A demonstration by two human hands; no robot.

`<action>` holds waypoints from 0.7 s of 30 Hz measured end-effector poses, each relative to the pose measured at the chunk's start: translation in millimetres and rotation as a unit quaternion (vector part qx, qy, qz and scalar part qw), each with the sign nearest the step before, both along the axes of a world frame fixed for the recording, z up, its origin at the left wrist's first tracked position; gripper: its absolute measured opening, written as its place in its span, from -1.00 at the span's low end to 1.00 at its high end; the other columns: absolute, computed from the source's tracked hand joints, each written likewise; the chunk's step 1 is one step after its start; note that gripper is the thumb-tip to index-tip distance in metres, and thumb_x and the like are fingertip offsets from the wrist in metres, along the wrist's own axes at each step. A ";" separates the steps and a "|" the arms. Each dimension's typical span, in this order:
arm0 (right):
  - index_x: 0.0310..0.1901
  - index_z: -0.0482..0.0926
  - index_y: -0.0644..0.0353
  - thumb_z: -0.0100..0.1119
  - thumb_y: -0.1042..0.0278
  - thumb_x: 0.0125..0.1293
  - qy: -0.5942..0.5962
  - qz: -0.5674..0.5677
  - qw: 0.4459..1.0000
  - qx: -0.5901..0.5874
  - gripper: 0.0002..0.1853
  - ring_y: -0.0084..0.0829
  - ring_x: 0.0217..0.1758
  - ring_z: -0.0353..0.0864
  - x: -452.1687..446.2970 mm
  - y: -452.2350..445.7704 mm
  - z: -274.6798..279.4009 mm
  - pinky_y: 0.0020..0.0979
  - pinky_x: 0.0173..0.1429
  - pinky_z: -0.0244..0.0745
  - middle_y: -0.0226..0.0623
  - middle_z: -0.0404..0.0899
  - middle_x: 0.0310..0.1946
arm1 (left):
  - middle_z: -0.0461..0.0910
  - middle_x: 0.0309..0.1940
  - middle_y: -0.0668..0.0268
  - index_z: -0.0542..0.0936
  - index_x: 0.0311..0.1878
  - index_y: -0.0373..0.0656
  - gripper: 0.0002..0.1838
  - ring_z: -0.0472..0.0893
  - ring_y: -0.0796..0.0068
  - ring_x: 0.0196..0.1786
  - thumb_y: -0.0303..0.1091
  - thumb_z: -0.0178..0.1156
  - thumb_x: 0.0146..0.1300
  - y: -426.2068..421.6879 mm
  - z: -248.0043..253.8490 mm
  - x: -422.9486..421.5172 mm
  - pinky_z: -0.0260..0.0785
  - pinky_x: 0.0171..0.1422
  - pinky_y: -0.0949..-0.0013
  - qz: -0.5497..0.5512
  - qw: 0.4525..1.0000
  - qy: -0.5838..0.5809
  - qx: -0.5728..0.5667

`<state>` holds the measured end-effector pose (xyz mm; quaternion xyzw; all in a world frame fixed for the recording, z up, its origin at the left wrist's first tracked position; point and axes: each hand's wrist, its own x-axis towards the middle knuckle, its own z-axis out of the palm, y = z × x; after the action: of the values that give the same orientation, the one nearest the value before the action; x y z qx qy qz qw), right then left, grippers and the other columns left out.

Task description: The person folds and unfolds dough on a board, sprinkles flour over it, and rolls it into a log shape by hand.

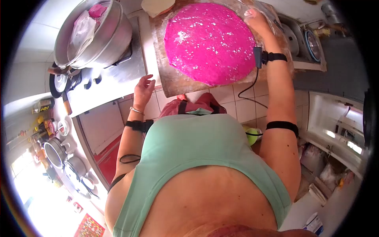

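As the head view looks down, it's one big pink dough lying across the middle of the wooden board, already flattened into a broad round! White powder sits on top, but in patchy flecks and clumps, so the dusting looks only part done, and the round is whole, uncut. Over to the right hand: fingers curled by the dough's far right edge, whitish at the tips; whether they pinch anything, can't tell. And the left hand? Fingers loosely spread, holding nothing, near the board's left side.
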<state>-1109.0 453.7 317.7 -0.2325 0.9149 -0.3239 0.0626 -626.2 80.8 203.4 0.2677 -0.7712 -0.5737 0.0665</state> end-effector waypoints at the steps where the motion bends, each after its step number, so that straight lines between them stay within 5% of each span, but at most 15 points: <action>1: 0.47 0.43 0.16 0.37 0.38 0.35 -0.052 0.050 0.997 0.038 -0.35 -0.36 -0.03 0.80 2.4 21.0 -3.4 -0.36 -0.08 0.70 -0.09 0.69 0.18 | 0.75 -0.35 0.32 0.67 0.20 -0.19 -0.62 0.68 0.53 -0.34 -0.26 0.40 0.38 2.3 5.8 -8.1 0.56 -0.20 0.37 -0.009 1.000 -0.001 0.002; 2: 0.59 0.26 0.03 0.39 0.36 0.38 0.183 0.139 0.972 0.056 -0.22 -0.32 0.05 0.79 -7.9 46.3 -32.6 -0.26 0.01 0.69 -0.13 0.69 0.20 | 0.75 -0.36 0.31 0.69 0.16 -0.16 -0.65 0.69 0.50 -0.35 -0.27 0.40 0.37 6.0 12.8 -15.7 0.56 -0.20 0.35 -0.039 0.997 -0.001 -0.066; 3: 0.59 0.26 0.03 0.39 0.36 0.38 0.179 0.129 0.973 0.061 -0.22 -0.32 0.05 0.79 1.1 57.2 -32.4 -0.26 0.01 0.69 -0.13 0.69 0.20 | 0.75 -0.37 0.30 0.70 0.13 -0.14 -0.68 0.70 0.47 -0.37 -0.28 0.41 0.35 11.1 20.0 -22.8 0.57 -0.21 0.33 -0.071 0.989 0.000 -0.133; 5: 0.44 0.52 0.04 0.38 0.15 0.44 -0.162 -0.068 0.982 -0.075 -0.42 -0.17 0.23 0.72 25.9 63.5 -17.3 -0.14 0.25 0.61 -0.12 0.63 0.29 | 0.75 -0.34 0.32 0.71 0.05 -0.09 -0.72 0.71 0.38 -0.39 -0.31 0.42 0.30 21.3 29.4 -35.5 0.57 -0.22 0.28 -0.092 0.981 -0.005 -0.169; 6: 0.44 0.52 0.04 0.38 0.15 0.44 -0.163 -0.077 0.981 -0.075 -0.42 -0.17 0.23 0.72 49.1 56.6 3.5 -0.14 0.25 0.61 -0.12 0.63 0.29 | 0.74 -0.33 0.33 0.71 0.03 -0.08 -0.74 0.70 0.35 -0.40 -0.31 0.41 0.29 24.0 30.4 -41.1 0.57 -0.24 0.26 -0.122 0.970 0.017 -0.209; 8: 0.13 0.76 0.11 0.31 -0.10 0.47 -0.055 -0.153 0.954 0.252 -0.54 -0.14 0.30 0.66 103.9 32.1 57.5 -0.08 0.29 0.58 -0.09 0.61 0.31 | 0.72 -0.28 0.37 0.71 -0.04 0.00 -0.78 0.69 0.29 -0.32 -0.30 0.42 0.26 27.4 28.5 -51.4 0.56 -0.16 0.21 -0.169 0.944 0.039 -0.281; 9: 0.13 0.76 0.11 0.31 -0.10 0.47 -0.061 -0.158 0.953 0.253 -0.54 -0.14 0.30 0.66 108.8 42.4 33.2 -0.08 0.29 0.58 -0.09 0.61 0.31 | 0.72 -0.28 0.37 0.71 -0.04 0.00 -0.78 0.69 0.29 -0.32 -0.30 0.42 0.26 26.6 26.4 -56.6 0.56 -0.16 0.21 -0.177 0.943 0.037 -0.280; 11: -0.16 0.85 0.14 0.27 -0.27 0.43 0.291 -0.058 0.934 0.197 -0.46 -0.18 0.23 0.68 119.4 64.7 -33.8 -0.10 0.28 0.56 -0.13 0.62 0.30 | 0.72 -0.25 0.39 0.72 -0.07 0.05 -0.80 0.69 0.29 -0.21 -0.26 0.44 0.24 23.2 20.9 -68.3 0.52 -0.04 0.19 -0.233 0.864 0.121 -0.429; 12: -0.20 0.73 0.19 0.37 0.06 0.38 0.208 0.009 0.961 0.184 -0.69 -0.13 0.17 0.67 148.2 51.7 1.3 -0.15 0.20 0.63 -0.11 0.65 0.16 | 0.72 -0.19 0.42 0.72 -0.08 0.10 -0.78 0.68 0.30 -0.09 -0.21 0.45 0.22 23.8 23.1 -72.7 0.47 0.09 0.16 -0.251 0.848 0.113 -0.453; 17: -0.34 0.64 0.18 0.38 0.19 0.26 0.119 0.182 0.970 0.113 -0.77 -0.11 -0.11 0.64 238.3 28.6 -43.9 -0.05 -0.03 0.64 -0.21 0.54 -0.25 | 0.71 -0.06 0.41 0.71 0.00 0.08 -0.73 0.64 0.28 0.06 -0.21 0.45 0.23 27.9 30.3 -92.0 0.40 0.24 0.07 -0.306 0.805 0.104 -0.498; 21: -0.32 0.57 0.15 0.38 0.28 0.12 0.163 0.237 0.955 0.067 -0.80 -0.10 -0.22 0.63 297.7 13.3 -58.9 -0.05 -0.14 0.62 -0.23 0.48 -0.33 | 0.72 -0.04 0.41 0.72 0.01 0.06 -0.72 0.64 0.29 0.07 -0.19 0.44 0.25 30.7 32.0 -106.5 0.40 0.31 0.09 -0.339 0.770 0.130 -0.524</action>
<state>-811.3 467.0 258.8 -0.4874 0.8511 -0.1951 0.0031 -732.8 111.6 235.3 -0.1646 -0.9770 -0.0947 0.0975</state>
